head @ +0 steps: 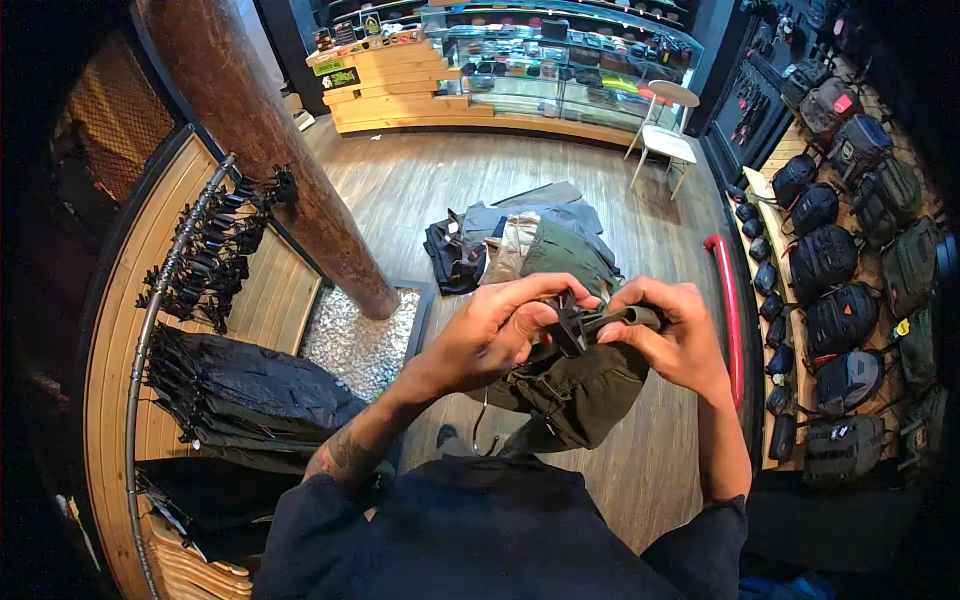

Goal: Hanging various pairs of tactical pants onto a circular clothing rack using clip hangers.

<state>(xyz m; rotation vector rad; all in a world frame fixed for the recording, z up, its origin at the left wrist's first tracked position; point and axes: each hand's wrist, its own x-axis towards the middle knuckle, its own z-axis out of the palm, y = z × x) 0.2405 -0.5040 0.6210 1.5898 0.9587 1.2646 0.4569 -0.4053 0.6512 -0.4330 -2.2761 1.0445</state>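
Note:
Dark olive trousers (600, 390) hang bunched from both hands in front of my chest. My left hand (506, 330) pinches a black clip (568, 334) of a hanger against the garment's edge. My right hand (667, 330) grips the folded waistband (634, 319) just beside that clip. The metal hanger hook (480, 431) points downwards below the hands. Beyond the hands, folded clothes (574, 251) in green, grey, beige and black lie piled on the floor.
A curved metal rail (150, 315) at the left holds black clip hangers (217, 247) and dark trousers (255, 382). A rusty column (277, 150) rises from white pebbles (360, 345). A red pipe (726, 315), backpacks (825, 255), a white chair (664, 142) and a glass counter (555, 75) stand around.

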